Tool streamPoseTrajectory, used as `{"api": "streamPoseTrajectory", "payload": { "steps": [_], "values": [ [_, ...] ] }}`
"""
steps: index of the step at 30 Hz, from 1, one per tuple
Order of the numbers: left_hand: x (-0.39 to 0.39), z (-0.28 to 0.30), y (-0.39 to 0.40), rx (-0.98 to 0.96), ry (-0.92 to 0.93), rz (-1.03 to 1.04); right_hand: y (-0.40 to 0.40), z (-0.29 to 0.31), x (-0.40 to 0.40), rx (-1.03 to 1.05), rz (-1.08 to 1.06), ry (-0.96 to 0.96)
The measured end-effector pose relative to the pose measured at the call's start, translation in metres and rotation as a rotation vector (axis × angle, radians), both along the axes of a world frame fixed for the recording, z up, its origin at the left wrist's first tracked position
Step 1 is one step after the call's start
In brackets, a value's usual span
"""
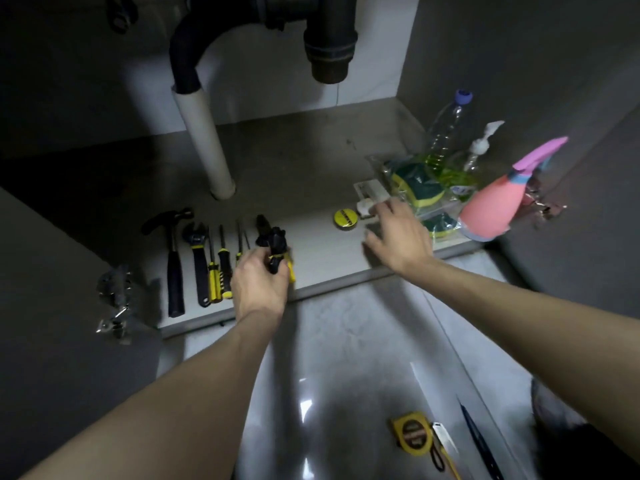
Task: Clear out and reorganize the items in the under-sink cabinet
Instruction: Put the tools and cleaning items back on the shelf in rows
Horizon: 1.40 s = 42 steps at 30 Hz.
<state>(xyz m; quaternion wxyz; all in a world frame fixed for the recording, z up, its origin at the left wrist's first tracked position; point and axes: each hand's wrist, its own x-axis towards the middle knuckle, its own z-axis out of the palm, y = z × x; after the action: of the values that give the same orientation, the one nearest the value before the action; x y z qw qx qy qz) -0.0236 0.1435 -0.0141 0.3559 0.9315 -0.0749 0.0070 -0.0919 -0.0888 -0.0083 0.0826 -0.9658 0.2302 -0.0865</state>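
Observation:
On the cabinet floor [311, 161] lies a row of tools: a hammer [172, 258], a wrench [198, 258], and yellow-handled screwdrivers [220, 271]. My left hand [258, 282] grips black and yellow pliers [273, 240] at the right end of that row. My right hand [398, 233] hovers with spread fingers over the shelf, next to a round yellow tape [345, 219] and small white items [370, 195]. At the right stand a pink spray bottle [491, 209], a sponge pack [415, 185], a clear bottle [446, 129] and a pump bottle [479, 147].
Black drain pipes [329, 36] and a white pipe [204, 140] come down at the back. On the shiny floor at the lower right lie a yellow tape measure [412, 434], a utility knife [445, 445] and a dark thin tool [479, 441]. Door hinges [114, 299] stick out at the left.

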Motion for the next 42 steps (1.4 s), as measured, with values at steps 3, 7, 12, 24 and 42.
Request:
{"api": "streamPoseTrajectory", "payload": {
  "steps": [3, 7, 12, 24, 42],
  "values": [
    [-0.001, 0.002, -0.042, -0.006, 0.060, -0.081, -0.036, -0.004, -0.024, 0.101, -0.035, 0.084],
    [-0.005, -0.001, -0.082, -0.007, 0.144, -0.126, -0.048, -0.016, -0.030, 0.150, -0.042, 0.055],
    [-0.004, -0.010, -0.091, -0.032, 0.186, -0.102, -0.038, -0.026, -0.016, 0.114, -0.066, 0.015],
    [-0.003, -0.029, -0.106, -0.099, 0.318, -0.037, -0.037, -0.023, 0.005, 0.181, -0.109, 0.019],
    [-0.005, -0.043, -0.149, -0.150, 0.394, -0.057, -0.038, -0.044, -0.011, 0.309, -0.140, -0.329]
  ]
}}
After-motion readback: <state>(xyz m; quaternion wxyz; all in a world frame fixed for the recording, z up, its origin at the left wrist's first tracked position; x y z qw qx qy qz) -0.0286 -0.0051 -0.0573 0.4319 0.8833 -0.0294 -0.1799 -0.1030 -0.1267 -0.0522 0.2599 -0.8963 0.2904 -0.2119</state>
